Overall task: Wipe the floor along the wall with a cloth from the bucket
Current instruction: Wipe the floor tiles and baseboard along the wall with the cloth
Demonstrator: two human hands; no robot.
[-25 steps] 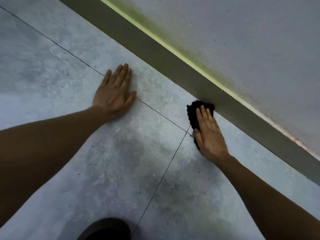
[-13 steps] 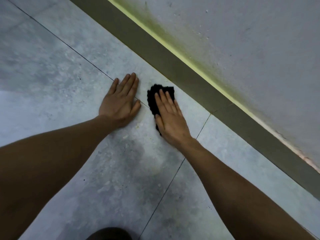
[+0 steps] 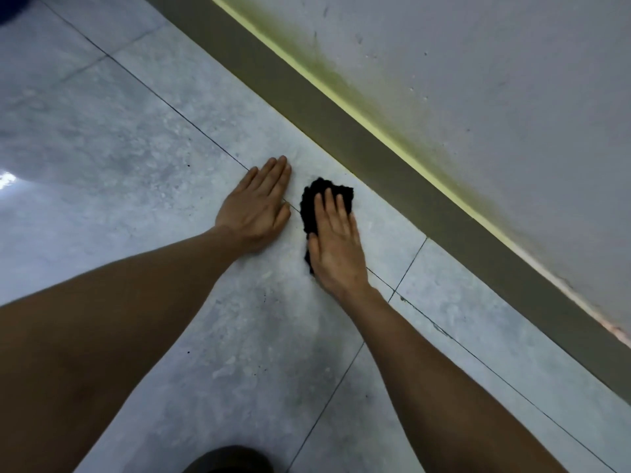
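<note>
Mid-wipe here: my right hand (image 3: pixel 336 247), fingers flat, presses the black shaggy cloth (image 3: pixel 324 199) beside the brown skirting board (image 3: pixel 392 172), left hand (image 3: pixel 256 206) splayed on grey floor tiles (image 3: pixel 136 148), plenty left.

Left hand (image 3: pixel 256 209) flat, palm down, fingers together and extended, thumb tucked alongside; forearm runs in from lower left, elbow roughly straight, looks load-bearing. Right hand (image 3: pixel 336 247) also palm down and flat, fingers (image 3: pixel 329 206) slightly spread and extended, not curled into a grasp; forearm comes in from lower right. Hands sit just beside each other, not touching, both wrists bent back a little, both arms bare.
</note>
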